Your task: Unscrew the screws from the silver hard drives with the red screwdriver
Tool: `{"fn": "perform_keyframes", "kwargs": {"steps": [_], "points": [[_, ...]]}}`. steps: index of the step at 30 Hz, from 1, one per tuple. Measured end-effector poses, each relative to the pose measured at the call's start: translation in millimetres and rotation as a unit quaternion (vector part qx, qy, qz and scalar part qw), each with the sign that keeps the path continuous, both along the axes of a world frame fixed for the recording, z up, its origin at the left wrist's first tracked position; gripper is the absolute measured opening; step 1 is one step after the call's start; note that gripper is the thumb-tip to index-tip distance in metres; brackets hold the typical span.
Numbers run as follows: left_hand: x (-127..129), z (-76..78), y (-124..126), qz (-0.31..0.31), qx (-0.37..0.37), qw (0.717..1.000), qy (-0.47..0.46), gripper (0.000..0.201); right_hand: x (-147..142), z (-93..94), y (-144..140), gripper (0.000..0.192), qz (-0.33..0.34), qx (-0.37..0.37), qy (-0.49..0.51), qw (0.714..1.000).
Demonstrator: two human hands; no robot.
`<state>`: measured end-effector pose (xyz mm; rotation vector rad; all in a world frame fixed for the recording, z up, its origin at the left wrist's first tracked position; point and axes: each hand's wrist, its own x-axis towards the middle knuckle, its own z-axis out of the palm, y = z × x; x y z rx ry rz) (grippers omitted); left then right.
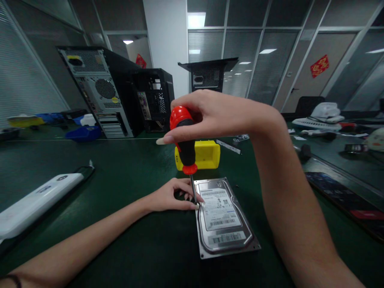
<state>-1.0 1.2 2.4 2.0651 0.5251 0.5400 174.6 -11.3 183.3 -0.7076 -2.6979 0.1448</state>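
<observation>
While the right hand grips the screwdriver upright, the left hand pinches its tip at the hard drive, which lies on the dark green bench; computer cases stand behind, before glass office walls.

The screwdriver tip is hidden behind the left hand's fingertips at the hard drive edge. The drive's label print is too small to read. A white device on the desk runs off the left edge.

Dim room, ceiling panels glow overhead; soft shadows on table; wide-angle bending at edges, background soft
</observation>
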Motion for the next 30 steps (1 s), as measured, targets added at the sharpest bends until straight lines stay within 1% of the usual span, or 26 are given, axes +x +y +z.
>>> {"fn": "perform_keyframes", "kwargs": {"steps": [3, 4, 7, 8, 9, 10, 11, 13, 15, 17, 20, 22, 24, 25, 26, 28, 30], "points": [[-1.0, -2.0, 1.0, 0.0, -0.009, 1.0, 0.001, 0.026, -2.8, -2.3, -1.0, 0.049, -0.043, 0.007, 0.003, 0.999], [-0.9, -2.7, 1.3, 0.003, -0.011, 1.0, 0.001, 0.025, -3.6, -3.3, -0.8, 0.052, -0.055, 0.019, 0.008, 0.998], [0.5, -4.2, 1.9, 0.019, -0.015, 1.0, -0.011, 0.022, -5.8, -6.2, 0.7, 0.057, -0.09, 0.102, 0.041, 0.99], [1.1, -4.4, 1.9, 0.025, -0.014, 0.999, -0.017, 0.021, -6.4, -6.7, 1.6, 0.058, -0.095, 0.124, 0.051, 0.986], [1.8, -4.4, 1.8, 0.03, -0.013, 0.999, -0.022, 0.019, -7.0, -6.8, 2.7, 0.058, -0.094, 0.13, 0.056, 0.985], [2.4, -4.2, 1.5, 0.032, -0.013, 0.999, -0.027, 0.019, -7.4, -6.7, 4.2, 0.057, -0.081, 0.111, 0.053, 0.989], [2.8, -3.9, 1.1, 0.033, -0.012, 0.999, -0.032, 0.018, -7.8, -6.4, 6.1, 0.054, -0.056, 0.069, 0.042, 0.995], [3.4, -3.0, 0.2, 0.031, -0.01, 0.999, -0.036, 0.016, -8.3, -6.5, 11.4, 0.047, 0.014, -0.052, 0.0, 0.999], [3.5, -2.1, -0.6, 0.028, -0.005, 0.999, -0.036, 0.015, -8.3, -8.6, 18.0, 0.043, 0.077, -0.166, -0.041, 0.982], [3.4, -1.2, -1.0, 0.025, -0.002, 0.999, -0.031, 0.015, -6.8, -13.1, 23.8, 0.043, 0.097, -0.237, -0.046, 0.965], [3.0, 0.7, -1.3, 0.027, -0.002, 1.0, -0.016, 0.018, 0.9, -21.3, 26.8, 0.041, 0.076, -0.292, 0.012, 0.953], [2.7, 2.0, -1.7, 0.028, 0.0, 1.0, -0.005, 0.021, 10.7, -25.3, 24.7, 0.038, 0.05, -0.296, 0.079, 0.951], [2.4, 2.8, -2.0, 0.027, 0.006, 1.0, 0.006, 0.025, 23.9, -28.7, 21.4, 0.035, 0.01, -0.265, 0.177, 0.948], [2.3, 2.9, -2.1, 0.025, 0.009, 1.0, 0.011, 0.027, 31.6, -30.7, 19.8, 0.034, -0.017, -0.238, 0.24, 0.941], [2.2, 2.7, -2.1, 0.023, 0.014, 1.0, 0.014, 0.029, 39.8, -33.4, 18.3, 0.034, -0.046, -0.207, 0.303, 0.929], [2.0, 1.6, -2.0, 0.016, 0.021, 1.0, 0.013, 0.03, 56.6, -42.3, 15.1, 0.034, -0.089, -0.155, 0.408, 0.895], [1.7, 0.2, -1.5, 0.011, 0.024, 1.0, 0.011, 0.029, 72.5, -56.9, 10.3, 0.034, -0.112, -0.127, 0.436, 0.884]]}}
